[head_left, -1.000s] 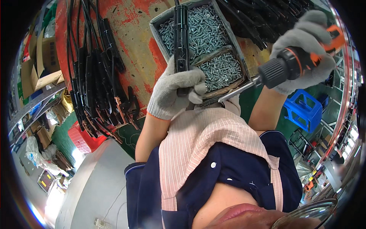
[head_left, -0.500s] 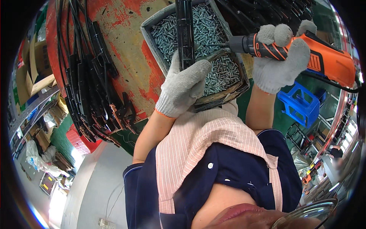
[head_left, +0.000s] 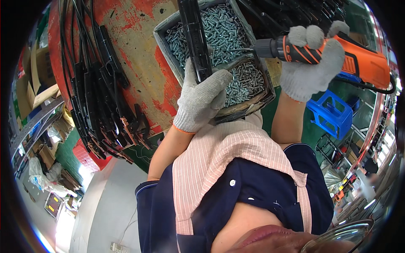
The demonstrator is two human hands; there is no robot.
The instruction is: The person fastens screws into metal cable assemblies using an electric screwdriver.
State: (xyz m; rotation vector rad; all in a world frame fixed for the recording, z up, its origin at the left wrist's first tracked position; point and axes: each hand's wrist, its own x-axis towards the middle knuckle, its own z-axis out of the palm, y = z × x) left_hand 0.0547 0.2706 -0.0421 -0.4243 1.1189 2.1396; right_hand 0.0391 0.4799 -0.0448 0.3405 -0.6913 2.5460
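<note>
In a grey knitted glove, my left hand (head_left: 201,97) grips the near end of a long black plastic part (head_left: 195,40), which slants over a bin of screws. My gloved right hand (head_left: 314,61) is wrapped round an orange and black power screwdriver (head_left: 352,59) lying nearly level. Its thin bit (head_left: 240,50) points left over the screws, toward the black part, and a gap seems to stay between them. Silvery screws (head_left: 225,27) fill the larger section of the grey bin (head_left: 162,31); shorter-looking ones (head_left: 244,84) lie in the nearer section.
Black cabled parts with copper-coloured ends (head_left: 99,88) lie bunched on the worn red and yellow table (head_left: 141,55) at left. More black parts (head_left: 291,14) are heaped at far right. A blue stool (head_left: 331,114) and a red crate (head_left: 86,156) stand on the floor.
The black part has tilted, its far end swinging left, and my left hand has turned slightly with it. My right hand and the screwdriver have barely shifted.
</note>
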